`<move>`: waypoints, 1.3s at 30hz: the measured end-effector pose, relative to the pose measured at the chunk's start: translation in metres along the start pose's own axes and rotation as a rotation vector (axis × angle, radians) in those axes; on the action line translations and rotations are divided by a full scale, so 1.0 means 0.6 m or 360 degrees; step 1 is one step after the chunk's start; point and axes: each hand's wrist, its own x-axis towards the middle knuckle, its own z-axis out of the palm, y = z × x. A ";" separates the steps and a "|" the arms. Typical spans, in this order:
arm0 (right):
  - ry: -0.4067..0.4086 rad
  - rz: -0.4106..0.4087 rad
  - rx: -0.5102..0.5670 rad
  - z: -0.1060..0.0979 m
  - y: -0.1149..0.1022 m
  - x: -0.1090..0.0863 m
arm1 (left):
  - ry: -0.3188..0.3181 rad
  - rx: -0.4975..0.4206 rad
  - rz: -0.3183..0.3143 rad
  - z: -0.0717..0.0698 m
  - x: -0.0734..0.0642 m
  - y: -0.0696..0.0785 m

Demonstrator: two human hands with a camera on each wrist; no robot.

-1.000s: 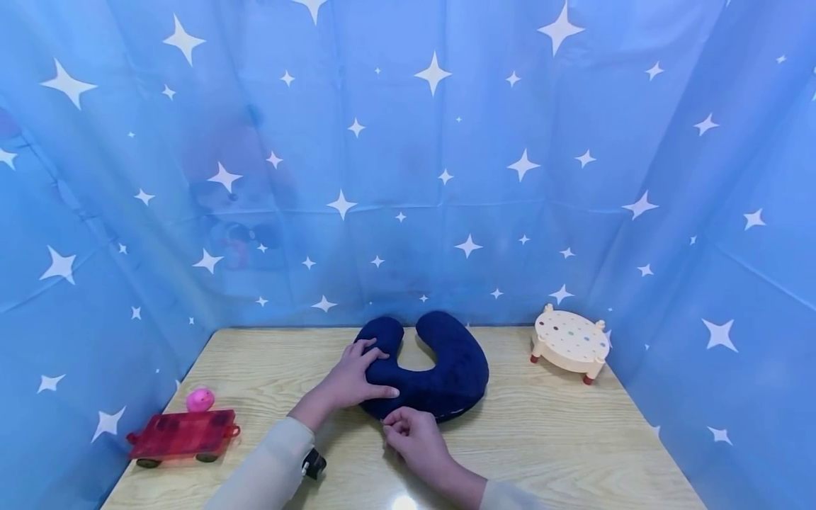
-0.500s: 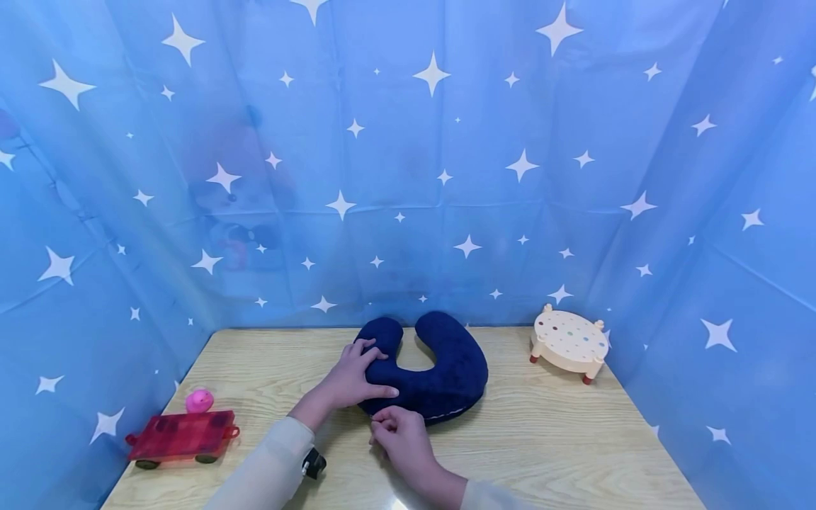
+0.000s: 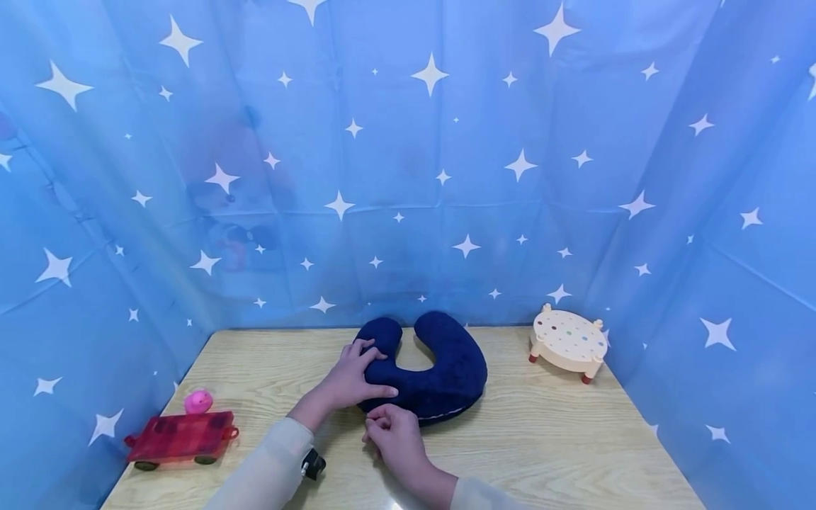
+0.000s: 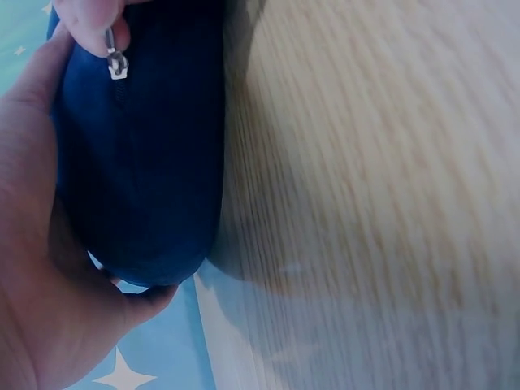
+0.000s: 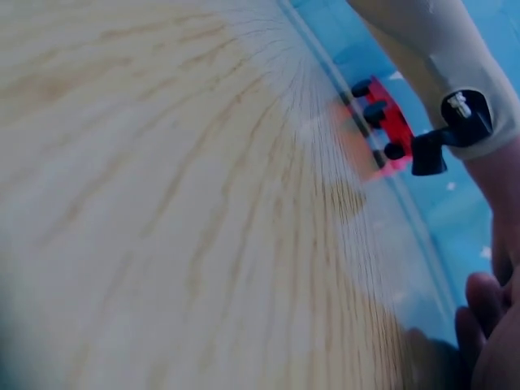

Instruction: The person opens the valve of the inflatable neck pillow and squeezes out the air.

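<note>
A navy U-shaped neck pillow [image 3: 455, 382] lies on the table, its opening toward the back curtain. My left hand [image 3: 347, 375] grips its left side, fingers spread over the top and thumb on the front part. In the left wrist view the left hand [image 4: 36, 252] wraps round the pillow's rounded end. My right hand [image 3: 398, 439] is at the front lower edge, thumb and finger pinching a small metal zipper pull [image 4: 117, 65]. To the right of that hand a thin pale line runs along the pillow's edge.
A red see-through toy wagon [image 3: 181, 437] stands at the table's left, with a pink round toy [image 3: 198, 401] just behind it. At the back right is a cream toy stool [image 3: 569, 336] with coloured dots. A starry blue curtain [image 3: 408, 156] encloses the table [image 3: 561, 446].
My right hand has slid left along the pillow's front edge with the zipper pull, and more of the pale line shows. The left hand has kept its hold on the pillow.
</note>
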 end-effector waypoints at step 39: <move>0.0059 0.0038 0.0082 0.004 -0.009 -0.009 | -0.0049 -0.0039 0.0002 -0.003 -0.004 -0.004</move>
